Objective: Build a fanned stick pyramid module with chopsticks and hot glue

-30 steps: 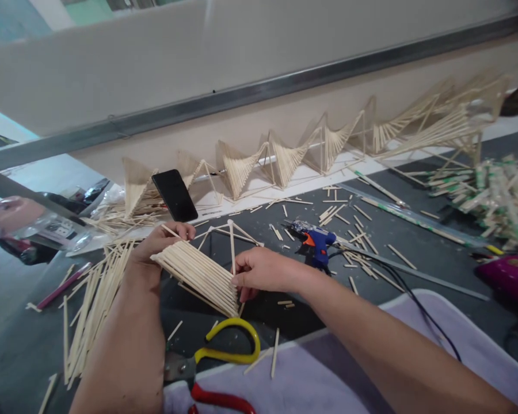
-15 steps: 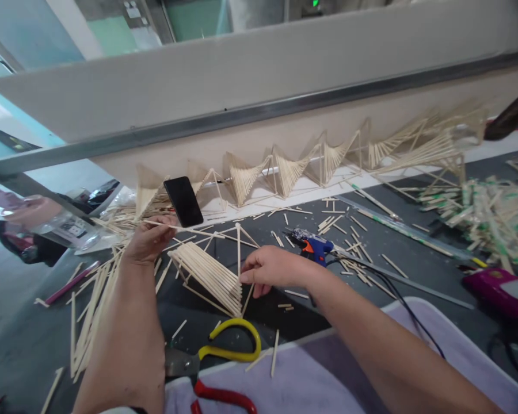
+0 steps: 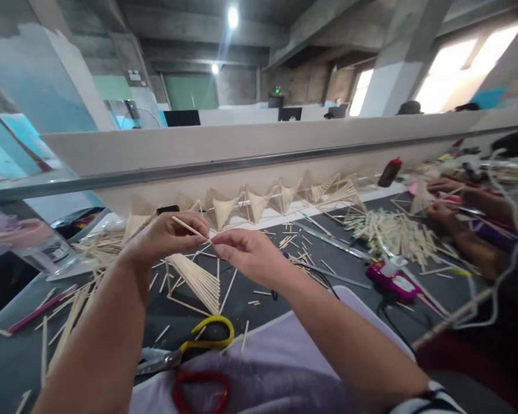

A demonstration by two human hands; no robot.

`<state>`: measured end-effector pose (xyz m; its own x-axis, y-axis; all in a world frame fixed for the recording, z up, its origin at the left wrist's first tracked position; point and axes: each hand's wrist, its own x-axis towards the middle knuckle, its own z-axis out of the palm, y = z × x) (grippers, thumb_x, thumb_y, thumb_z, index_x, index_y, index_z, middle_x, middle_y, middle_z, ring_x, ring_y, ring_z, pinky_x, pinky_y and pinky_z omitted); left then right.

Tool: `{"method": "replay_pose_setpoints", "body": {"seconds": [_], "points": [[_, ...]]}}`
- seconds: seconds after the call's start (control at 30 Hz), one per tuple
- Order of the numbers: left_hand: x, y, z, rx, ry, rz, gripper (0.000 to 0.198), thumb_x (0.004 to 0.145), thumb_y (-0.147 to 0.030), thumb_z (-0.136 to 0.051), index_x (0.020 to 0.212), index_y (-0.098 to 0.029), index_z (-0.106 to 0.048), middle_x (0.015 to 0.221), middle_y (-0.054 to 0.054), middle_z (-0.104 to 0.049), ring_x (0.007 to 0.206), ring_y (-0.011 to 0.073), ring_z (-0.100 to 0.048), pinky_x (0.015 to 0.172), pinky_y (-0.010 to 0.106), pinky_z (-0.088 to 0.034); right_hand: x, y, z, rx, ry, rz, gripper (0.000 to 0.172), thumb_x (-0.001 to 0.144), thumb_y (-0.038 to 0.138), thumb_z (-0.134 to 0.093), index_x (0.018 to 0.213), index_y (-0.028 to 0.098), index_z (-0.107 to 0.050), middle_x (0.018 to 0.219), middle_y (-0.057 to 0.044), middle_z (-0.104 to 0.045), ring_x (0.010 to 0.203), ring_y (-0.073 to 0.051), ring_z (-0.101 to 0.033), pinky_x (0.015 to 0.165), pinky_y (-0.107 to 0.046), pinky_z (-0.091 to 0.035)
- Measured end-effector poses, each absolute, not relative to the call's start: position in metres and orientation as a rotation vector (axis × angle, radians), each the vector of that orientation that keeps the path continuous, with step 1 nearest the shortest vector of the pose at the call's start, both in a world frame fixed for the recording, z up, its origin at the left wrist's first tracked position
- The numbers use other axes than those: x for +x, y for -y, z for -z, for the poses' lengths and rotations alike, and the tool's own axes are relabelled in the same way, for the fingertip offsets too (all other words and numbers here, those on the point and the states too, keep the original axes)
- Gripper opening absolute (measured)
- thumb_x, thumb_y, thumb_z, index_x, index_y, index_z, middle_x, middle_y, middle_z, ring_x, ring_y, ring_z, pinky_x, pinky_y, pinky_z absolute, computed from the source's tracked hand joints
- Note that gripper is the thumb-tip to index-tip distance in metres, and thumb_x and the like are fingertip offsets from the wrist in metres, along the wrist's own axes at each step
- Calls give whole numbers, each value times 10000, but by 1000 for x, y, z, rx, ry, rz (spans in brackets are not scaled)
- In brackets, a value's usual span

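My left hand (image 3: 168, 236) pinches a thin wooden stick (image 3: 187, 227), held in the air above the work surface. My right hand (image 3: 246, 253) meets it, its thumb and fingertips pinched together at the stick's end. Below them stands a small framework of wooden sticks (image 3: 196, 282), its slanting face made of sticks laid side by side like a fan; neither hand touches it. In front of that lie shears (image 3: 207, 342) with one yellow and one red handle, partly on a lilac cloth (image 3: 311, 339).
Several finished twisted stick frames (image 3: 256, 204) line the low partition (image 3: 285, 138). A dark phone (image 3: 167, 210) shows behind my left hand. A heap of short sticks (image 3: 392, 233) and a magenta glue gun (image 3: 392, 282) lie right, beside another person's hands (image 3: 446, 201). A clear bottle (image 3: 38, 241) stands left.
My right hand has left the stick framework and risen to the stick in my left hand. The two hands are now together. The view has tilted up, showing more of the room.
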<state>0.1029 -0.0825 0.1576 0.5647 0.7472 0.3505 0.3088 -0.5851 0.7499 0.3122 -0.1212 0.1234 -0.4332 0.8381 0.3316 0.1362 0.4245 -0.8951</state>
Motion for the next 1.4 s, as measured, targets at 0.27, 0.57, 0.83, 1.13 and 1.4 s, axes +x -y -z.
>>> {"method": "replay_pose_setpoints", "body": {"seconds": [0.27, 0.57, 0.83, 1.13, 1.4], "points": [[144, 111, -147, 2100, -871, -888, 112, 692, -251, -672, 734, -148, -665, 711, 25, -597, 584, 109, -515, 497, 214, -380, 321, 130, -103, -945, 1693, -984, 137, 761, 295, -559, 753, 163, -590, 606, 15, -571, 542, -88, -506, 525, -217, -390], [134, 138, -124, 2252, -1033, -1199, 396, 674, -277, -688, 1051, -189, -605, 1028, 67, -607, 931, 211, -545, 791, 323, -415, 326, 141, -86, -1171, 1902, -565, 97, 713, 226, -566, 712, 162, -640, 610, 11, -583, 587, -104, -485, 557, -224, -346], [133, 157, -78, 2717, -1248, -843, 201, 832, -254, -454, 806, -188, -643, 707, 45, -590, 703, 196, -530, 674, 295, -351, 305, 148, -71, -1166, 2194, -247, 177, 788, 237, -503, 800, 184, -672, 723, -33, -656, 659, -144, -550, 563, -235, -334], [121, 152, -51, 2613, -1273, -750, 168, 786, -232, -494, 681, -194, -620, 642, 39, -561, 643, 188, -504, 628, 285, -333, 296, 139, -44, -1119, 2271, -301, 176, 769, 196, -498, 788, 190, -672, 737, -26, -670, 657, -136, -562, 557, -224, -340], [121, 149, -21, 2532, -1236, -883, 151, 798, -241, -515, 735, -203, -647, 717, 56, -610, 761, 214, -550, 766, 339, -372, 297, 129, -21, -1181, 2214, -511, 132, 743, 227, -537, 760, 199, -665, 680, -6, -645, 644, -134, -546, 576, -223, -366]]}}
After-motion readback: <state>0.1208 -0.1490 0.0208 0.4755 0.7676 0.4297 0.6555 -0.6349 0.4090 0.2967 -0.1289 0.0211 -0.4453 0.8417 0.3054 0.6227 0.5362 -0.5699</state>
